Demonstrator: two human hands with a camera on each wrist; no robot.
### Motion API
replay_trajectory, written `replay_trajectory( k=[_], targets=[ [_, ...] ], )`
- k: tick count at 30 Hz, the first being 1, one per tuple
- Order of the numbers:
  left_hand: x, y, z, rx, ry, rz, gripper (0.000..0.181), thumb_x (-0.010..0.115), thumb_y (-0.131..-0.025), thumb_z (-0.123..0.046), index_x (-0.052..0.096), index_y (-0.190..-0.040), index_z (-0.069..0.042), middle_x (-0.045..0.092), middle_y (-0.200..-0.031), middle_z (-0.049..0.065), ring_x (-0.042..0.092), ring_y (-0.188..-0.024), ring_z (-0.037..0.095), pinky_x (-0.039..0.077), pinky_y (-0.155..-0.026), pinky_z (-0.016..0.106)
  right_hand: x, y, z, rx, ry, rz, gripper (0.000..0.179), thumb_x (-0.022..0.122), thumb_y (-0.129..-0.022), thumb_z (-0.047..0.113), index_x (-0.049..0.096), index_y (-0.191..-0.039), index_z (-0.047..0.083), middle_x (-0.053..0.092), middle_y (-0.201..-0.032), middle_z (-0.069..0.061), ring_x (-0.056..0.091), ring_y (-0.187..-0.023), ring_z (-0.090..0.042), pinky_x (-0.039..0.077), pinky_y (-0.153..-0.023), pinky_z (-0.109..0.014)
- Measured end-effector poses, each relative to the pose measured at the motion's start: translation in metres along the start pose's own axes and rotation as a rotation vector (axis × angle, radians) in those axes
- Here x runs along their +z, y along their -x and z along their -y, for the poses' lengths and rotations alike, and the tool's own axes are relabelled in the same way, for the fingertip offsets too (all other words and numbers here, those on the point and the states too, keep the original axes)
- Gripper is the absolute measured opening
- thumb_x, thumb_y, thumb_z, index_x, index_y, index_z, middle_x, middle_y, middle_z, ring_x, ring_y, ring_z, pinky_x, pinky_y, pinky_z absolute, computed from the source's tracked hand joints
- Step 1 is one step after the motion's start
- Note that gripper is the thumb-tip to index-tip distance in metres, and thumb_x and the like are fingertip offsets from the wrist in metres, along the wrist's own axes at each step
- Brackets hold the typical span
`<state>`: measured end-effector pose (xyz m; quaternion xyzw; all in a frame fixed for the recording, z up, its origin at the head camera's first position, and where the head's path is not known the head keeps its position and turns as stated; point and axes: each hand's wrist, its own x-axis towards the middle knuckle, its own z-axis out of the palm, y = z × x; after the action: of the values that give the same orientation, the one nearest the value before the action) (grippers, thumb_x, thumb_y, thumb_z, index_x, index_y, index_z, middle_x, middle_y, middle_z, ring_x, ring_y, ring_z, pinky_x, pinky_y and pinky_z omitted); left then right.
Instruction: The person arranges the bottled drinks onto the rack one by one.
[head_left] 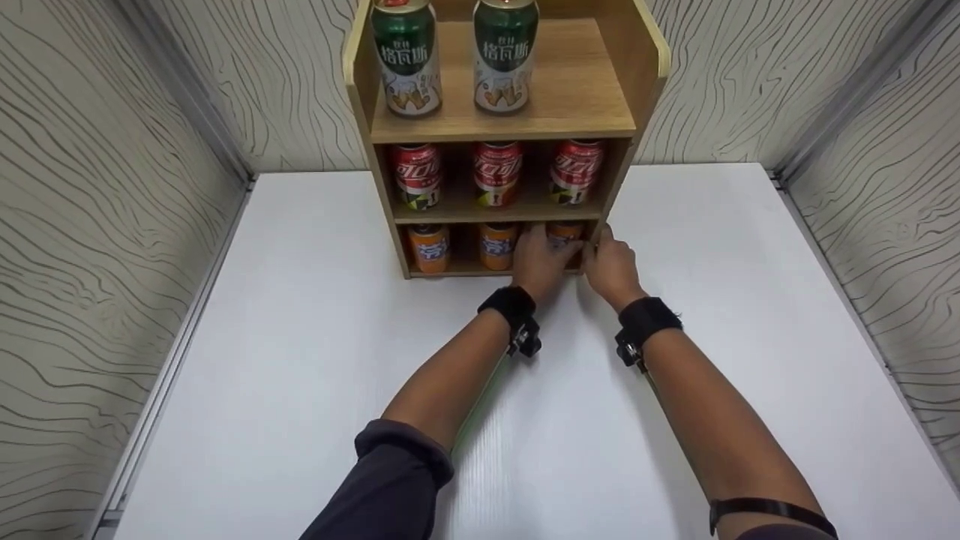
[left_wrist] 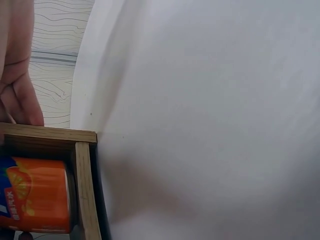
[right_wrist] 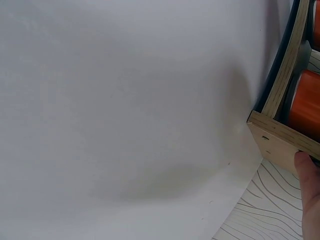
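A small wooden shelf [head_left: 495,216] holds drink cans on three levels. My left hand [head_left: 536,262] reaches into its bottom right corner and grips an orange soda can [head_left: 564,231] there. The fingers are on the can's left, and the thumb crosses its front toward the side panel. The can's orange-slice label shows in the left wrist view, where the can [left_wrist: 40,195] stands close to the side panel [left_wrist: 47,131]. My right hand [head_left: 613,270] touches the panel's outer face from the right. In the right wrist view one finger [right_wrist: 306,172] presses beside the front edge.
Two orange cans [head_left: 430,249] stand further left on the bottom level. Red cola cans [head_left: 498,174] fill the middle level, and two green-and-white cans [head_left: 407,60] stand on top. The shelf rests on a white table [head_left: 300,360] with patterned walls [head_left: 75,247] around it.
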<state>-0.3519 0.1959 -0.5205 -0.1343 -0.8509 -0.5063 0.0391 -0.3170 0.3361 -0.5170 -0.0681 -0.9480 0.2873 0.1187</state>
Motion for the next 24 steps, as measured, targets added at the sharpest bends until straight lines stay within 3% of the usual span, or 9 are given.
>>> replay_trajectory(
  k=[13, 24],
  targets=[
    [-0.006, 0.004, -0.005, 0.004, 0.014, -0.005, 0.059, 0.077, -0.097, -0.032, 0.056, -0.144, -0.004, 0.068, -0.134, 0.015, 0.065, -0.126, 0.027, 0.053, -0.108, 0.040, 0.000, 0.000, 0.000, 0.011, -0.002, 0.018, 0.047, 0.046, -0.110, 0.021, 0.048, -0.143, -0.012, 0.070, -0.113, -0.039, 0.070, -0.103, -0.054, 0.054, -0.085, -0.062],
    [-0.010, 0.017, -0.006, 0.072, 0.024, -0.008, 0.080, 0.082, -0.093, -0.033, 0.043, -0.158, -0.009, 0.059, -0.148, 0.015, 0.057, -0.137, 0.027, 0.047, -0.117, 0.040, 0.001, 0.001, -0.002, 0.015, -0.028, 0.034, 0.049, 0.043, -0.111, 0.020, 0.043, -0.149, -0.011, 0.068, -0.122, -0.040, 0.069, -0.110, -0.054, 0.054, -0.086, -0.061]
  ],
)
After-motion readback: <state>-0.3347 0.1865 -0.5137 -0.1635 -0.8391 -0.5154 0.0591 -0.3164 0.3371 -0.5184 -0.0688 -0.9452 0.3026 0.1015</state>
